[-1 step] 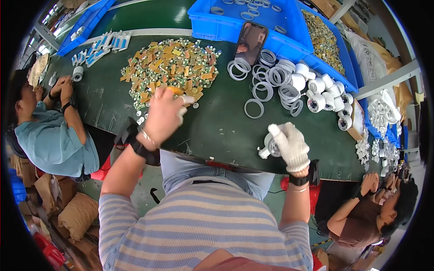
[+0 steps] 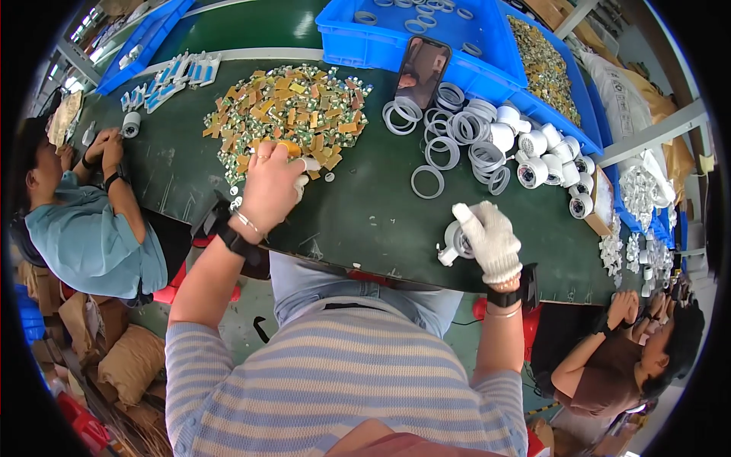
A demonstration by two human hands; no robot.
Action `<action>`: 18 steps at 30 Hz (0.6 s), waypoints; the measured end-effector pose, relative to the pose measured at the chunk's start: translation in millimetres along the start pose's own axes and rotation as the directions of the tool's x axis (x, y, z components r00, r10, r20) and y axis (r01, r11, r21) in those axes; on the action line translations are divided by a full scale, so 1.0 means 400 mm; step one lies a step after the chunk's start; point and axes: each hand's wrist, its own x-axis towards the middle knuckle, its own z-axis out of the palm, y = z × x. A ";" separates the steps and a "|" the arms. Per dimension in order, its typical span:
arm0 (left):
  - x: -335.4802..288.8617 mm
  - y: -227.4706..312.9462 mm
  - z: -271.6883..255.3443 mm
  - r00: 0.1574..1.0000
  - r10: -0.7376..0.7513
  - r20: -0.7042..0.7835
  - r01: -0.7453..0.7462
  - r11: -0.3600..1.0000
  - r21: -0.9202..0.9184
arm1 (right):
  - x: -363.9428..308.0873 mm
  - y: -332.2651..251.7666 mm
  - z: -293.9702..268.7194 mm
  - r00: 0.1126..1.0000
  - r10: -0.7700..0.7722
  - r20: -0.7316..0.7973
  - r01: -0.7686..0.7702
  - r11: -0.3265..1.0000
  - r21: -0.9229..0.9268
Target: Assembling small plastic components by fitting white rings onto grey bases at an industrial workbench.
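My left hand [image 2: 272, 183] is at the near edge of a pile of small circuit boards [image 2: 293, 103], green and copper-yellow. Orange and white covers sit on some of its fingers. Those fingers are bent, thumb close to the forefinger, and whatever lies between them is hidden. My right hand [image 2: 493, 242], in a white knitted glove, is closed on a round white camera housing [image 2: 457, 242] near the table's front edge. A small stub juts from the housing's lower left side, and the glove covers its right part.
Clear rings [image 2: 428, 183] and white camera units [image 2: 533, 173] lie heaped on the right. A phone [image 2: 423, 68] leans against a blue crate [image 2: 358, 47] behind them. Blue-and-white packets [image 2: 179, 76] lie back left. Co-workers sit at left [image 2: 99, 228] and right [image 2: 609, 373].
My left hand has shifted slightly left and its thumb and forefinger have drawn closer together. The right hand and its housing have barely moved.
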 end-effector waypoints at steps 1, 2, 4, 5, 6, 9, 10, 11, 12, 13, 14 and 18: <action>0.012 -0.020 0.014 1.000 0.011 0.000 -0.011 1.000 -0.005 | 0.020 0.020 0.010 0.998 -0.056 -0.022 0.055 0.998 -0.026; 0.018 -0.032 0.029 0.996 0.066 -0.064 -0.067 0.998 -0.017 | 0.030 -0.001 0.011 0.993 -0.106 -0.050 0.105 0.994 -0.024; 0.030 -0.036 0.037 0.982 0.137 -0.128 -0.144 0.989 -0.046 | 0.026 -0.012 0.025 0.884 -0.371 -0.283 0.340 0.928 -0.155; 0.029 -0.032 0.023 0.980 0.134 -0.151 -0.148 0.985 -0.089 | 0.004 -0.036 0.013 0.879 -0.387 -0.279 0.371 0.922 -0.107; 0.022 -0.031 0.010 0.977 0.129 -0.171 -0.152 0.980 -0.130 | -0.030 -0.059 0.012 0.891 -0.352 -0.286 0.339 0.936 -0.096; -0.026 0.013 -0.011 0.991 -0.102 -0.090 0.033 0.819 -0.573 | -0.096 -0.082 0.016 0.880 -0.436 -0.189 0.385 0.887 -0.254; -0.036 0.041 -0.011 0.981 -0.191 -0.023 0.114 0.678 -0.726 | -0.112 -0.083 0.036 0.885 -0.411 -0.220 0.349 0.897 -0.271; -0.047 0.066 -0.025 0.975 -0.211 0.070 0.178 0.549 -0.817 | -0.117 -0.085 0.052 0.891 -0.395 -0.225 0.321 0.897 -0.304; -0.055 0.089 -0.031 0.962 -0.217 0.165 0.242 0.405 -0.882 | -0.120 -0.082 0.066 0.896 -0.381 -0.230 0.293 0.894 -0.338; -0.061 0.110 -0.026 0.965 -0.181 0.188 0.245 0.375 -0.894 | -0.123 -0.071 0.081 0.898 -0.376 -0.229 0.288 0.895 -0.340; -0.065 0.135 -0.022 0.969 -0.153 0.195 0.236 0.325 -0.916 | -0.122 -0.060 0.093 0.877 -0.405 -0.260 0.309 0.888 -0.339; -0.075 0.217 -0.009 0.927 -0.013 0.375 0.370 0.199 -0.907 | -0.117 -0.057 0.088 0.843 -0.444 -0.302 0.374 0.890 -0.262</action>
